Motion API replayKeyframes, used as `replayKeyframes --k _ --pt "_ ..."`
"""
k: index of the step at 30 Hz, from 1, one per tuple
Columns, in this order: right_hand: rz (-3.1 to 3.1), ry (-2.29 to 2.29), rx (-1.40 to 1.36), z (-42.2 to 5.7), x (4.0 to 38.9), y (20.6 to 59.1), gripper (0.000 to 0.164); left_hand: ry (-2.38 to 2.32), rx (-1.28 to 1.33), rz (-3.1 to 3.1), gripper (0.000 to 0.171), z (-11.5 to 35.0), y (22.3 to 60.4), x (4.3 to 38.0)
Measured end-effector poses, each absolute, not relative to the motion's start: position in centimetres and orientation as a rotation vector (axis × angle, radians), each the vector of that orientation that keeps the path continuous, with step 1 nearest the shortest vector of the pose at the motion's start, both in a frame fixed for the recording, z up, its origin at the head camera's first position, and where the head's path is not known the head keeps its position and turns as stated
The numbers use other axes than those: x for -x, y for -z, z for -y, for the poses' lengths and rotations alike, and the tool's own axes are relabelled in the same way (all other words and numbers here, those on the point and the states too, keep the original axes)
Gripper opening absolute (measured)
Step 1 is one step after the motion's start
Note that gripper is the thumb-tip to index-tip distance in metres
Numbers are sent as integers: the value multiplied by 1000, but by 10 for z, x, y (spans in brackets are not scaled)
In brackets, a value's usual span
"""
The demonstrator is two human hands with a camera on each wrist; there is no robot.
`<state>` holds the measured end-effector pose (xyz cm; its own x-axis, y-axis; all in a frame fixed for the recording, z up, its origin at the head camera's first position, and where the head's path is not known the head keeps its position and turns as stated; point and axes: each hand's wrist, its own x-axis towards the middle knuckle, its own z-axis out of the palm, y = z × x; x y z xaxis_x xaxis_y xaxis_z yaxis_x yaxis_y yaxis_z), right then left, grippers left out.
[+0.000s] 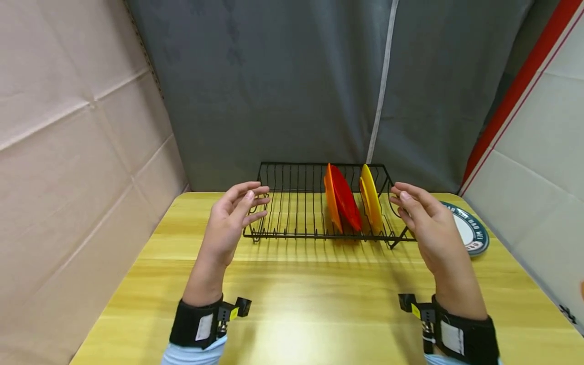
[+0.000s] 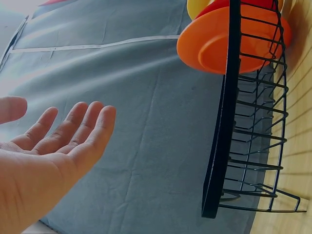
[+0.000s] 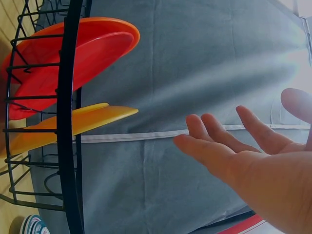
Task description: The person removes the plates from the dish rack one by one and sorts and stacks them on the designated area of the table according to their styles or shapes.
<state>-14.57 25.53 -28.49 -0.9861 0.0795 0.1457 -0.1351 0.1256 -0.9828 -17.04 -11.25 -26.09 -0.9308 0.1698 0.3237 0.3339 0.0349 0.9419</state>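
Observation:
A black wire dish rack [image 1: 292,235] stands toward the back of the table. An orange plate [image 1: 331,200] and a red plate [image 1: 347,203] lean together in its right half. Farther right in the rack is a yellow plate [image 1: 373,200]. My left hand [image 1: 233,215] is raised in front of the rack's left end, fingers relaxed and holding nothing. My right hand [image 1: 426,218] is held up near the rack's right end, also with nothing in it. Both wrist views show bent, spread fingers apart from the rack.
Behind and beyond my right hand, a plate with a dark patterned rim [image 1: 479,235] lies on the wooden table [image 1: 292,304]. A grey curtain [image 1: 274,86] hangs behind the rack. Pale panels [image 1: 82,203] flank the table on both sides.

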Motion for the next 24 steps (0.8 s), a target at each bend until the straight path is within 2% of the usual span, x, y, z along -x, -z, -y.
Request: replayKeyframes --k 24 --pt "2302 -1891 -1 -250 149 287 62 2022 569 2195 36 111 266 176"
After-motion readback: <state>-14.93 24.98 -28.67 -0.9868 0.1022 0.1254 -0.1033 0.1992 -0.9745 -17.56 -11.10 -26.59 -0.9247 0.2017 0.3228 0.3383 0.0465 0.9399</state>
